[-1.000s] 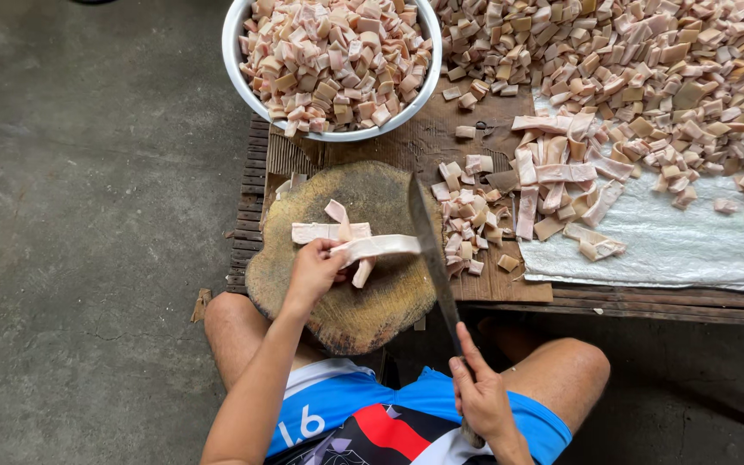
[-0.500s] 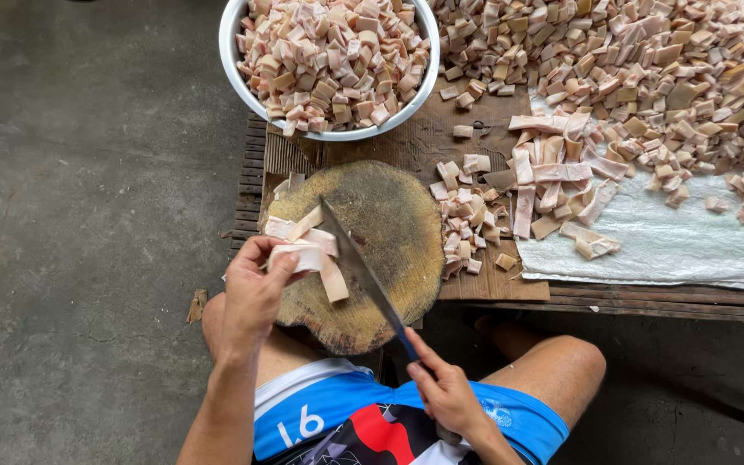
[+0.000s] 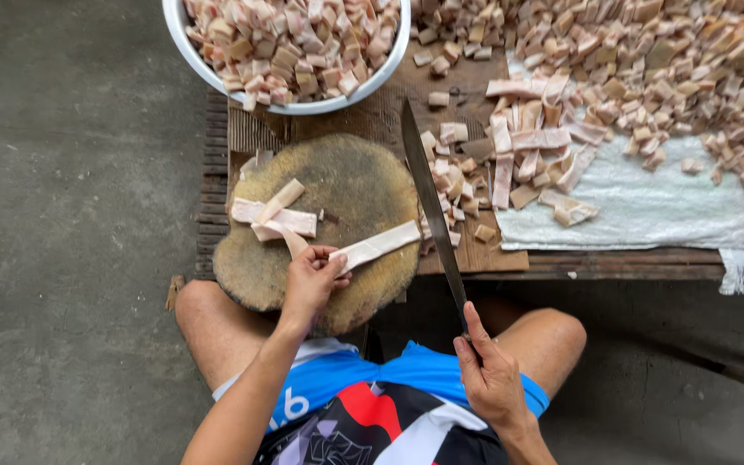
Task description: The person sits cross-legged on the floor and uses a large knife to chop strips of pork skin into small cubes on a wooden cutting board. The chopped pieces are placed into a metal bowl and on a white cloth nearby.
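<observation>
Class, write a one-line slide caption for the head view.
Left hand lays a meat strip on the round chopping block; right hand holds a long knife.

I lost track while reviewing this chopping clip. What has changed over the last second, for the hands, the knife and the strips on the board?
The left hand shifted the pale strips to the board's left, then drew one strip out rightward, pinching its end. The right hand swung the long knife over the round chopping board and back to its right edge. The metal bowl and cut pieces stayed put.

Worn wooden chopping block (image 3: 346, 185), shiny metal bowl (image 3: 208, 73), woven plastic sheet (image 3: 647, 207).
</observation>
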